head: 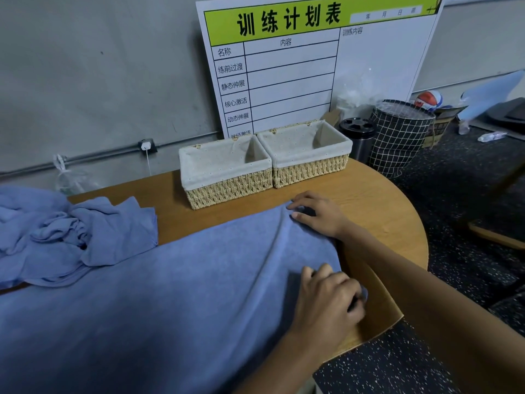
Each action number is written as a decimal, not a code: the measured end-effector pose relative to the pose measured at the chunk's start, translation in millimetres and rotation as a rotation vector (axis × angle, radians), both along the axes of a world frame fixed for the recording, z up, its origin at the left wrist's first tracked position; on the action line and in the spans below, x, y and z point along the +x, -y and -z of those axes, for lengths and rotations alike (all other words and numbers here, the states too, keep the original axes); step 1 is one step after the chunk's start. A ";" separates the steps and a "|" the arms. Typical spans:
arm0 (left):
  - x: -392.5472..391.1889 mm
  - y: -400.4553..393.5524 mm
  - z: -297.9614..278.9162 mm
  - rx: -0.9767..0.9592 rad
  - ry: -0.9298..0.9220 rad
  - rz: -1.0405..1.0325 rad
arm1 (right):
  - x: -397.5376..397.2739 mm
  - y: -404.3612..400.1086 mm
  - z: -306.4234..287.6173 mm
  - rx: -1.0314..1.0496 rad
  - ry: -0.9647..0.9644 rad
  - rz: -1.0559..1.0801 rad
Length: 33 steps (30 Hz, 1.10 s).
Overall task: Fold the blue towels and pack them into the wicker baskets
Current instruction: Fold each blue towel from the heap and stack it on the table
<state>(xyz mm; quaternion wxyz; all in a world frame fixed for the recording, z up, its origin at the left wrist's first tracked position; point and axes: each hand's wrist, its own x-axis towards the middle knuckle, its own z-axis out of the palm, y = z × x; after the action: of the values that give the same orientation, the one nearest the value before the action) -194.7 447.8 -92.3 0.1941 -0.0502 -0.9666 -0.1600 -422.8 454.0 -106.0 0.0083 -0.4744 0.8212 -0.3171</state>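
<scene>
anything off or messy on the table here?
One thing: a crumpled heap of blue towels sits bunched at the table's left edge, unfolded. Both wicker baskets are empty and upright. The spread towel has a ridge running between the right hand and left hand.

Dim, even light; edges warped (wide-angle), soft.
</scene>
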 end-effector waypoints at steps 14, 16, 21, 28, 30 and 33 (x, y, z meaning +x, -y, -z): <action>-1.1 1.9 -15.1 0.783 0.141 0.203 | -5.4 -3.2 -8.7 -0.016 0.266 -0.040; -3.3 15.7 -16.3 0.835 0.080 0.179 | -5.8 -5.6 -7.3 0.000 0.229 -0.056; -1.9 43.9 9.6 -0.067 0.211 -0.081 | -1.6 -6.5 2.7 0.031 -0.023 -0.034; 2.3 67.6 -2.4 0.032 0.157 -0.133 | 3.9 -12.8 -1.1 0.187 -0.245 0.041; 13.9 103.1 -1.0 -0.086 0.187 -0.321 | 4.6 -18.0 -7.3 0.248 -0.384 0.084; 34.8 132.3 7.2 -0.111 0.419 -0.429 | 33.7 -2.5 -17.2 0.158 -0.417 0.210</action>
<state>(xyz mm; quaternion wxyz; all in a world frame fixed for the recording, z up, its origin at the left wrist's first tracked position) -160.0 315.5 -99.6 0.0168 0.1788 -0.9813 -0.0692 -389.1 456.6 -88.8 -0.1573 -0.4395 0.8722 -0.1459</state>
